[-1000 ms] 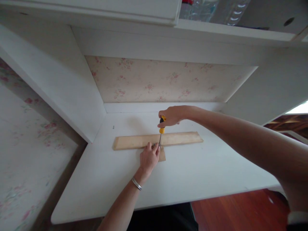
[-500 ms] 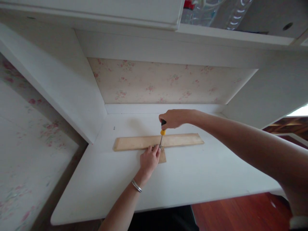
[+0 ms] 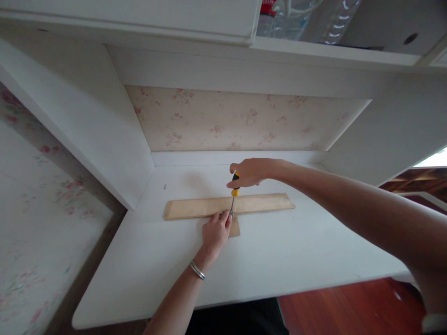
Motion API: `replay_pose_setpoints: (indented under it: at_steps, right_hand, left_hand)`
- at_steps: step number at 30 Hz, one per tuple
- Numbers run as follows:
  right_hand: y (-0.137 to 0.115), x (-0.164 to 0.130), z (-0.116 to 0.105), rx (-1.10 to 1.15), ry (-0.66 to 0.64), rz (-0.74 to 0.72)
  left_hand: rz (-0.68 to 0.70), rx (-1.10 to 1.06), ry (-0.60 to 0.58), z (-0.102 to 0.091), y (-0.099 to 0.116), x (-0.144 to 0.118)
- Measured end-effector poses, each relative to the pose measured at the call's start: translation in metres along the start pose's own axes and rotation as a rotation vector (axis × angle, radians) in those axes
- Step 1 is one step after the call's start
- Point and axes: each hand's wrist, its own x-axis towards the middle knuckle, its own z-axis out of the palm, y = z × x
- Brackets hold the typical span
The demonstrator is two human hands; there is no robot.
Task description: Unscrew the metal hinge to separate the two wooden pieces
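Below the right hand (image 3: 248, 172), wrapped round the handle of the screwdriver (image 3: 235, 192), its best grip, the thin shank (image 3: 233, 203) reaches a small metal piece (image 3: 232, 213) against the wooden board (image 3: 263, 203), probably light and stiff. Alongside, the left hand (image 3: 215, 232) bunches its fingertips; pinching or pressing, I cannot tell.

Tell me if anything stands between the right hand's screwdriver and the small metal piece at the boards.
Nothing visible: the screwdriver in the right hand runs down unobstructed to the small metal piece. The left hand lies close beside the screwdriver's tip.
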Motion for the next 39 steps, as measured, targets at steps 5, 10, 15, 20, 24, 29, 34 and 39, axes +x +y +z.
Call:
replay_pose_setpoints:
  at_steps: [5, 10, 15, 20, 24, 29, 34, 39]
  right_hand:
    - [0.0007, -0.0038, -0.0006, 0.017, -0.023, -0.088]
    - [-0.0033, -0.0063, -0.0015, 0.058, -0.003, -0.05]
    - [-0.007, -0.0077, -0.0026, 0.023, -0.06, -0.109]
    - [-0.0062, -0.0081, -0.0033, 0.019, -0.034, -0.066]
    - [-0.0042, -0.0015, 0.0018, 0.005, -0.053, 0.056]
    - [-0.0012, -0.0003, 0.0037, -0.026, 0.017, -0.212]
    - [-0.0047, -0.0037, -0.0012, -0.008, -0.01, 0.002]
    - [-0.0046, -0.0056, -0.0009, -0.026, -0.004, -0.187]
  left_hand:
    - [0.004, 0.007, -0.002, -0.0004, 0.0, -0.0003]
    - [0.007, 0.011, 0.012, 0.0, 0.0005, -0.0007]
    - [-0.006, 0.0, -0.001, -0.0015, 0.0014, -0.0007]
    - [-0.008, 0.007, 0.007, -0.0032, 0.0019, -0.0006]
    - [-0.001, 0.014, 0.016, -0.0028, 0.0016, -0.0006]
    - [0.005, 0.005, 0.025, -0.0016, 0.0006, -0.0007]
    - [0.003, -0.002, 0.021, -0.0031, 0.001, -0.0007]
    - [0.005, -0.008, 0.005, -0.0054, 0.0012, -0.0013]
